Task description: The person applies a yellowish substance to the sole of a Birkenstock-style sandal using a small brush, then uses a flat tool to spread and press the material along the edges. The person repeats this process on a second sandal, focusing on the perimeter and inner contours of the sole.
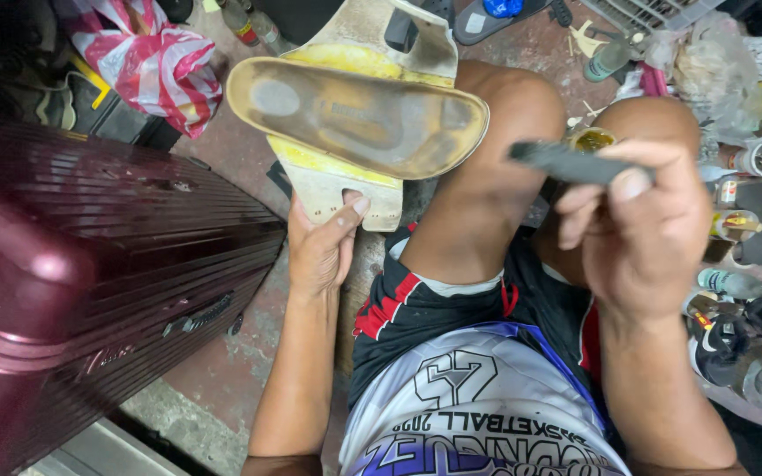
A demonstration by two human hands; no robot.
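My left hand (321,244) grips a worn sandal (359,119) by its pale strap, footbed up, with yellow glue showing along the sole's edge. It rests against my left knee. My right hand (644,225) pinches a flat dark grey strip (568,162), which points left toward the sandal's toe end. A small open tin of yellowish glue (592,139) sits on the floor just behind the strip, between my knees.
A dark red hard-shell suitcase (72,273) fills the left side. A red-and-white striped bag (156,66) lies behind it. Bottles, tubes, plastic bags and dark shoes (743,339) crowd the floor on the right.
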